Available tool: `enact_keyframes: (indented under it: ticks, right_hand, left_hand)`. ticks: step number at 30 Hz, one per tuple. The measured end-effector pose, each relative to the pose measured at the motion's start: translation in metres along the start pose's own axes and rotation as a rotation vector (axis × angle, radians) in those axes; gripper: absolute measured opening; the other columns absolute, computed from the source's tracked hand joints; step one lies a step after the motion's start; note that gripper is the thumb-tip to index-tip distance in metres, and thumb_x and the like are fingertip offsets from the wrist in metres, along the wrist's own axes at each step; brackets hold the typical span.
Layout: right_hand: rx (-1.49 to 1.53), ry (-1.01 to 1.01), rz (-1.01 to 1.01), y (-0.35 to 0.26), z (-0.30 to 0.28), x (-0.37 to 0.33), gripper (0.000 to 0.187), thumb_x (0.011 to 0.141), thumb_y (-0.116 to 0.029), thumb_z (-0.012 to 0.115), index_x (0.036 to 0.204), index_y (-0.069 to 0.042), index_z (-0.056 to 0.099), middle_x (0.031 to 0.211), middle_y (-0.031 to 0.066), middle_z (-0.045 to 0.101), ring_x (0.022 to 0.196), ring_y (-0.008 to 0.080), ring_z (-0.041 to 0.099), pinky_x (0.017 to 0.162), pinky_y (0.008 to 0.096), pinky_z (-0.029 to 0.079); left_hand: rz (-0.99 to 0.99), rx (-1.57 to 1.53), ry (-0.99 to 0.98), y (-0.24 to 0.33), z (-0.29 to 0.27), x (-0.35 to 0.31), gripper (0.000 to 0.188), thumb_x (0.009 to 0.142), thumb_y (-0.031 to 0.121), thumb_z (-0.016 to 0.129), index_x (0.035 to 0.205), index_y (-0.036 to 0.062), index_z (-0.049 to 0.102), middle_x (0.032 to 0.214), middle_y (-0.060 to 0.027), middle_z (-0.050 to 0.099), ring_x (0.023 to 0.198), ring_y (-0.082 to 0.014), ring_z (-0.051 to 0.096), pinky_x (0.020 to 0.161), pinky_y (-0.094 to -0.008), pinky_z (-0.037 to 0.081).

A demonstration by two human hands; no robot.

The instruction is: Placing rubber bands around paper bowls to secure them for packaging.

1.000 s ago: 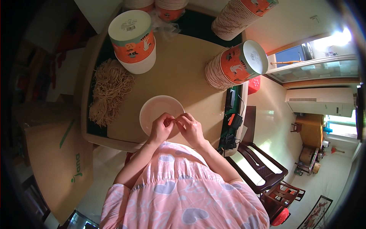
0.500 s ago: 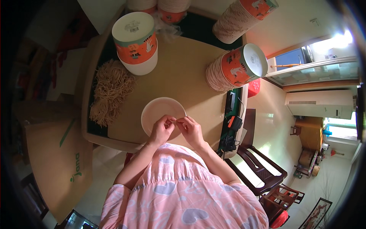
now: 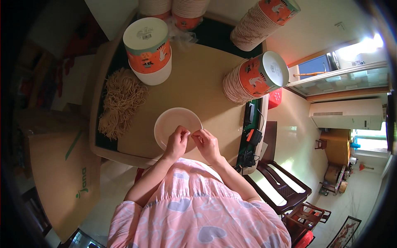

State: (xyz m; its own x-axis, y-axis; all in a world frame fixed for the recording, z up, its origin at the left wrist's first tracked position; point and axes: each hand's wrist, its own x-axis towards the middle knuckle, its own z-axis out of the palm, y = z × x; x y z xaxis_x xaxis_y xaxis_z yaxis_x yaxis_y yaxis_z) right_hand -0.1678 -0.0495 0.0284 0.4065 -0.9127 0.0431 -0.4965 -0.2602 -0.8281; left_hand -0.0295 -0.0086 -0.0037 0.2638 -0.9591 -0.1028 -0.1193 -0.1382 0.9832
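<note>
A white round bowl (image 3: pixel 170 120) lies on the brown table board near its front edge, its open side facing up. Over its near right part, my left hand (image 3: pixel 180 139) is closed in a pinch. Beside it my right hand (image 3: pixel 206 143) pinches too, with fingertips a small gap from the left ones. Whatever sits between the fingers is too small to name. Left of the bowl lies a tangled bundle of beige string (image 3: pixel 122 103). Behind that stands an upside-down printed orange and green paper bucket (image 3: pixel 148 56) on a white one.
A tilted stack of paper buckets (image 3: pixel 254 78) stands at the right, with another stack (image 3: pixel 264 25) behind it. Black chargers and cables (image 3: pixel 249 158) line the table's right edge. A cardboard box (image 3: pixel 66 177) stands left, a dark wooden chair (image 3: pixel 285 186) right.
My fingertips have drawn slightly apart. The whole scene sits a little lower in the picture; the bowl, string and bucket stacks keep their places on the table.
</note>
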Motion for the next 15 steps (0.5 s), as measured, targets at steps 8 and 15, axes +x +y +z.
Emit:
enact_keyframes:
  ticks: [8,15]
  right_hand:
    - [-0.039,-0.014,-0.058,0.0032,0.0000,-0.0007,0.006,0.078,-0.002,0.062,0.082,-0.006,0.060,0.076,0.0102,0.060,0.069,0.0300,0.060,0.059,0.0364,0.049]
    - [-0.048,-0.003,-0.047,0.0035,0.0004,-0.0012,0.006,0.078,-0.003,0.063,0.083,-0.006,0.060,0.078,0.0100,0.060,0.069,0.0298,0.061,0.059,0.0362,0.049]
  left_hand:
    - [0.041,0.129,0.023,-0.0047,0.0029,-0.0036,0.006,0.090,0.005,0.051,0.091,0.0029,0.046,0.078,-0.0145,0.060,0.072,-0.0333,0.060,0.062,-0.0390,0.047]
    - [0.052,0.161,0.042,-0.0047,0.0042,-0.0030,0.007,0.090,0.006,0.052,0.092,0.0031,0.045,0.079,-0.0160,0.060,0.074,-0.0358,0.061,0.062,-0.0406,0.048]
